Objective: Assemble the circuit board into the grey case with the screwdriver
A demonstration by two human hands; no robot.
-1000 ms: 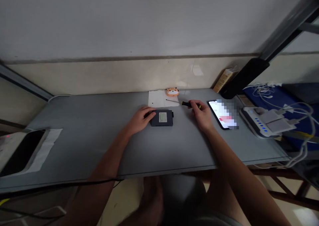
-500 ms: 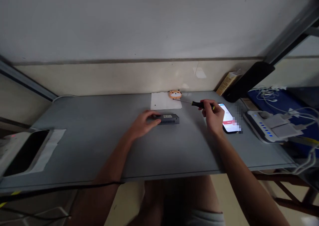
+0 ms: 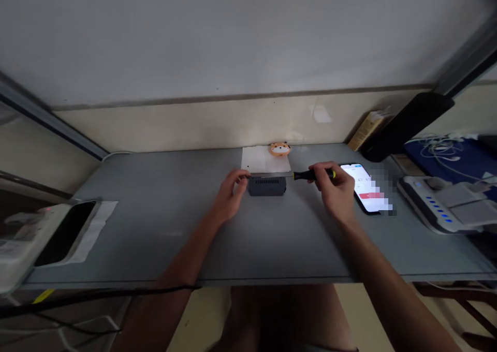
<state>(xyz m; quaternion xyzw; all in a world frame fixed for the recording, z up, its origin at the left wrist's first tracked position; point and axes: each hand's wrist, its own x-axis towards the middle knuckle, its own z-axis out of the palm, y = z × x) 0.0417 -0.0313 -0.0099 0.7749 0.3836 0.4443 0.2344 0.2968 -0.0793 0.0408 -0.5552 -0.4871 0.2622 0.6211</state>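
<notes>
A small dark grey box (image 3: 267, 187) with a row of vent slots faces me on the desk. At its upper left corner, the thumb and fingertips of my left hand (image 3: 230, 196) close on the edge. My right hand (image 3: 334, 186) grips a screwdriver (image 3: 306, 175) with a black and yellow handle. The screwdriver lies level, its thin shaft pointing left along the top of the box. Its tip ends close to my left fingertips, and I cannot tell what it touches. Behind the box is a white sheet of paper (image 3: 254, 159) with a small dark speck on it.
An orange animal-faced case (image 3: 280, 149) sits on the paper's back right corner. A lit phone (image 3: 365, 189) lies right of my right hand, with a power strip (image 3: 435, 207) beyond it. A black cylinder (image 3: 407, 127) leans at the back right. Another dark phone (image 3: 66, 233) lies at far left.
The screwdriver has moved left and down, from above the paper to along the box's top. The box has turned, showing more of its slotted side. My view has shifted slightly left.
</notes>
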